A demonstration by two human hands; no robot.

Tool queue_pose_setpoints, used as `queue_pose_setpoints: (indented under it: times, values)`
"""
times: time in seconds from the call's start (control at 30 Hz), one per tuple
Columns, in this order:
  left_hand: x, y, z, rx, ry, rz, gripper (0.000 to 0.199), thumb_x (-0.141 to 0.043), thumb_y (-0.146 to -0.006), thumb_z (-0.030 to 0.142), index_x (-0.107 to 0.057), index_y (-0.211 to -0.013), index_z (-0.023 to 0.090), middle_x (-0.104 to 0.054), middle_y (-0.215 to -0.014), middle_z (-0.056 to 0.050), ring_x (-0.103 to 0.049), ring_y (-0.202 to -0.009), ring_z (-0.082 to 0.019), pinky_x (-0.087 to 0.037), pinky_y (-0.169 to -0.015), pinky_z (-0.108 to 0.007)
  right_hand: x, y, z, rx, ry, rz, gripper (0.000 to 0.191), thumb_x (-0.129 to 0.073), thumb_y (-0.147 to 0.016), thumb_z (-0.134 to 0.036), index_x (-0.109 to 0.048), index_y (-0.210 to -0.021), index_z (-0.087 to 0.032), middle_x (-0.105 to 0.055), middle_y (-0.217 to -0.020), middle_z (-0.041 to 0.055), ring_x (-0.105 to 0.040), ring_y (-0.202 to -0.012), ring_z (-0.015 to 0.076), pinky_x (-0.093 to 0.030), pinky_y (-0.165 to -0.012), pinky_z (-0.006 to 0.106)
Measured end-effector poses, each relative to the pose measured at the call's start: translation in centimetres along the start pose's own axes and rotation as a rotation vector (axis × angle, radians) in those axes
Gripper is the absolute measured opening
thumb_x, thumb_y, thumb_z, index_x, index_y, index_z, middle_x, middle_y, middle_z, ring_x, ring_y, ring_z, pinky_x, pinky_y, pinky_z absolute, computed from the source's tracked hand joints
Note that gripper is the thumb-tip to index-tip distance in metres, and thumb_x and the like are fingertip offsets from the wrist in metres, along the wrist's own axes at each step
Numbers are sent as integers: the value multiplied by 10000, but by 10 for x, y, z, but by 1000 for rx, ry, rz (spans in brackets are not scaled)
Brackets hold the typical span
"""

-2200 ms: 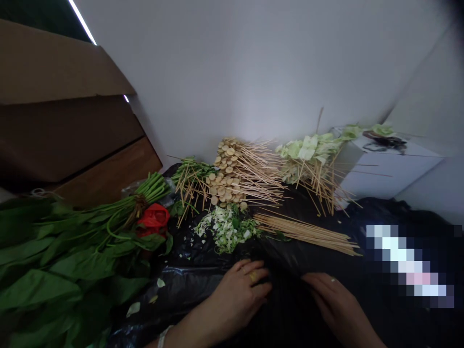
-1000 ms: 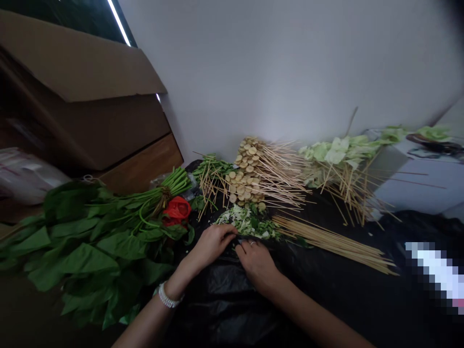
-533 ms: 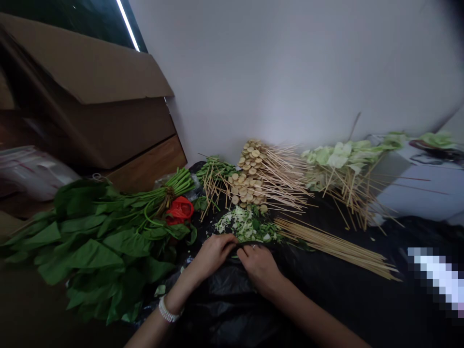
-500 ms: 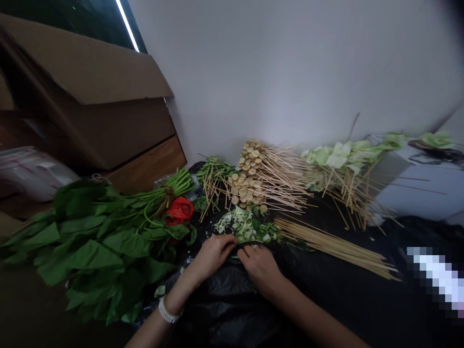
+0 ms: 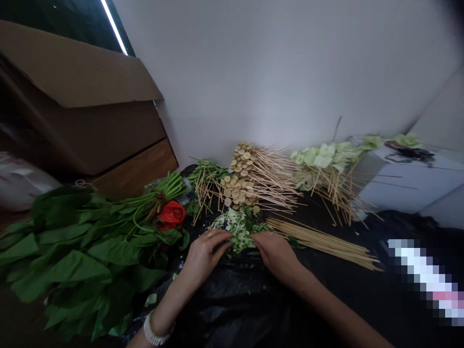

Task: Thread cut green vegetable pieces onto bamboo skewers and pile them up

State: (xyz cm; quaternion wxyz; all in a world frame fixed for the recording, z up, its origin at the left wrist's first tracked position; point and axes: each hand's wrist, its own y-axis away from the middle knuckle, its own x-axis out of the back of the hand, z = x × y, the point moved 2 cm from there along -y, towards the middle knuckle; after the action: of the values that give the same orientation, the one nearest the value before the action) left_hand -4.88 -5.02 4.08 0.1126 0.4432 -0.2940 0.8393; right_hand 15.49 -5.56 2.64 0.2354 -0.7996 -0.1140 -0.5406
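Observation:
Chopped green and white vegetable bits (image 5: 239, 232) lie in a pile on black plastic (image 5: 232, 295). At the pile's left edge is my left hand (image 5: 207, 251), thumb and fingers apart with a gap between them. My right hand (image 5: 273, 253) touches the pile's right side, its fingers bent together; whatever they hold is hidden. Just right of the pile lies a bundle of bare wooden skewers (image 5: 326, 241). Behind it sit skewers of round pale slices (image 5: 241, 186), with skewered green stems (image 5: 210, 176) to their left.
A big bunch of leafy greens (image 5: 83, 251) with a red plastic bag (image 5: 171, 215) lies left. Skewered pale green leaves (image 5: 326, 157) rest at the right back. A cardboard box (image 5: 90, 130) stands at the upper left, and a white wall (image 5: 271, 72) rises behind.
My hands have moved apart, from close together on the black plastic's edge to either side of the chopped pile. The whole view has shifted, so things appear further left.

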Motion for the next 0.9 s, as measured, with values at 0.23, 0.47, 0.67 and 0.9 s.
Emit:
queue_pose_setpoints:
  times: [0.23,0.47,0.67,0.9]
  values:
    - [-30,-43,15,-171,-327,-137,235,-490,-915,230,-658,-1078,212,-705,-849,-50,-622,-864,-202,-463,-782,-325,10,-22,17,-36,54,-117,224,-413,-934,-167,-630,-879,-173,-685,-849,53,-612,-812,164,-378,-725,249]
    - [-32,-42,11,-50,-203,-123,237,-477,-926,276,-692,-1019,235,-709,-835,-48,-640,-839,-179,-464,-757,-268,8,-23,24,-10,-21,-93,250,-415,-958,-269,-653,-984,-199,-696,-893,38,-621,-855,159,-388,-751,242]
    - [-3,-24,-15,195,-27,-93,245,-516,-899,319,-710,-1028,243,-733,-1002,-36,-667,-901,-203,-473,-781,-278,-4,-20,25,-1,-59,-56,322,-349,-974,-272,-662,-968,-198,-695,-872,47,-622,-849,161,-393,-762,249]
    - [37,-19,-57,491,502,276,318,-643,-763,437,-702,-904,158,-734,-817,-52,-652,-741,-186,-485,-677,-258,10,-34,21,-3,-84,-123,315,-378,-955,-294,-674,-909,-200,-698,-872,65,-620,-862,173,-388,-777,248]
